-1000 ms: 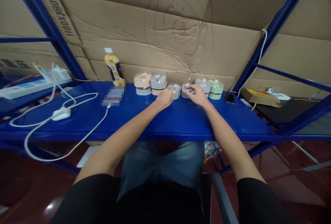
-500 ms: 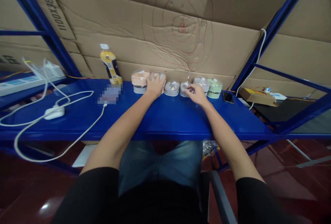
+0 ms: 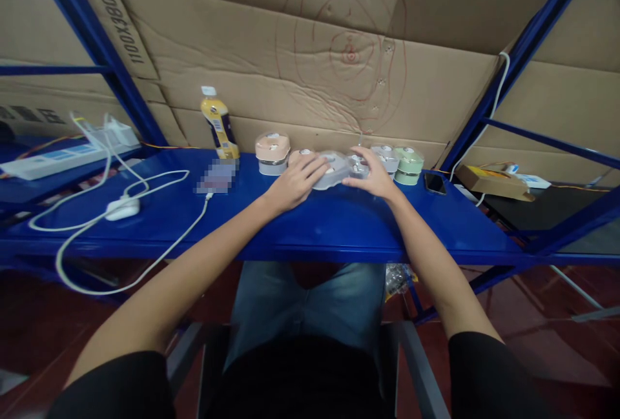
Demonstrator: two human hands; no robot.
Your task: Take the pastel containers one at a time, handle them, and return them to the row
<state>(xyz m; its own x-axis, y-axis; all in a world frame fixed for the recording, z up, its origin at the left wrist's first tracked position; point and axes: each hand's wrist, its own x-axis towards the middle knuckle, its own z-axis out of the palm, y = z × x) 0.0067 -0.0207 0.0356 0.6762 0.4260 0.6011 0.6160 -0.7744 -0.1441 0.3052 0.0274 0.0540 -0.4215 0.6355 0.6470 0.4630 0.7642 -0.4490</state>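
My left hand (image 3: 296, 181) is closed on a grey lidded box (image 3: 334, 172), its fingers lying over the top. This box is slightly blurred and tilted. My right hand (image 3: 374, 175) is open, thumb and fingers spread beside another small grey box (image 3: 357, 164); whether it touches either grey box I cannot tell. Behind my left fingers stands a peach box (image 3: 301, 157), partly hidden. A peach-topped stack of two boxes (image 3: 272, 146) is to the left. On the right are a pale grey stack (image 3: 386, 157) and a green stack (image 3: 409, 164).
The boxes stand along the back of a blue shelf (image 3: 334, 232), against a cardboard wall (image 3: 242, 51). At left are a yellow bottle (image 3: 220, 123), a pixelated item (image 3: 216, 176) and a white charger (image 3: 123, 208) with loose cable. A phone (image 3: 434, 183) lies at right.
My left hand has moved right and nearer me with a grey box, uncovering the peach box beneath. My right hand's fingers have spread from their grip on the small grey box. The view has shifted slightly.
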